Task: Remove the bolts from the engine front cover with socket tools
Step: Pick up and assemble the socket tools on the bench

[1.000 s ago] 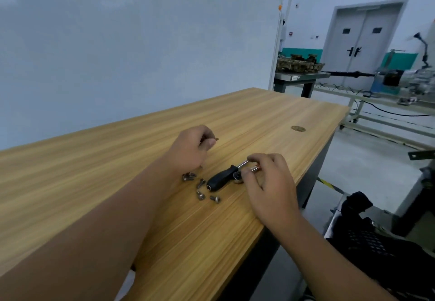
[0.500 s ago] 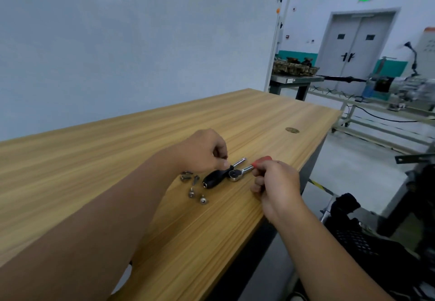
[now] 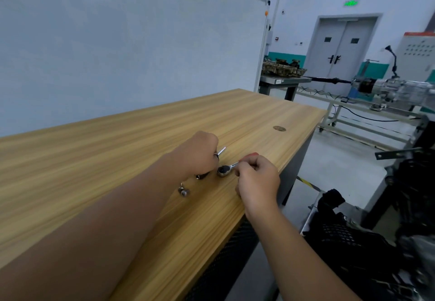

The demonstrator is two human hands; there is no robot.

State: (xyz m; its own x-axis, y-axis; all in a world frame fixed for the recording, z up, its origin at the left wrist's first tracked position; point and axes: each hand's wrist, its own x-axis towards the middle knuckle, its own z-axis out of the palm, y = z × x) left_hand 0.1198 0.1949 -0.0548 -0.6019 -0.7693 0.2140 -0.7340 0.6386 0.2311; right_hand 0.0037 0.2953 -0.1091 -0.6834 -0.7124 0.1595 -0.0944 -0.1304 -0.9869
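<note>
The left hand (image 3: 200, 153) has closed its grip around the black-handled driver (image 3: 220, 152), now covering it. The right hand (image 3: 255, 178) still pinches the ratchet (image 3: 224, 170) beside it. Bolts (image 3: 183, 191) lie just behind the left grip on the wooden worktop (image 3: 117, 159), whiteboard (image 3: 129, 41) beyond.
</note>
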